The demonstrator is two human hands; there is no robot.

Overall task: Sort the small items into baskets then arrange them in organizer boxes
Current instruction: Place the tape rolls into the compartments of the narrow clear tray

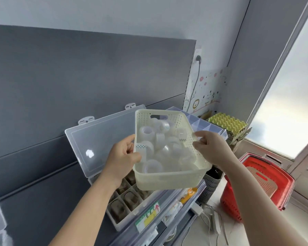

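1. My left hand (123,155) grips the left wall of the cream basket (167,180), with the fingers curled round the rim.
2. My right hand (210,148) pinches the right rim, thumb and fingers closed on it.
3. The basket is held in the air between both hands, tilted, directly above the open organizer box (121,210).
4. Clear tape rolls (153,167) lie heaped loosely inside the basket.
5. The organizer box sits on the shelf with its lid (100,137) raised against the grey panel. Its compartments hold brownish items, too blurred to identify.
6. A red basket (267,183) sits lower right. A yellow egg tray (228,123) stands beyond my right hand.
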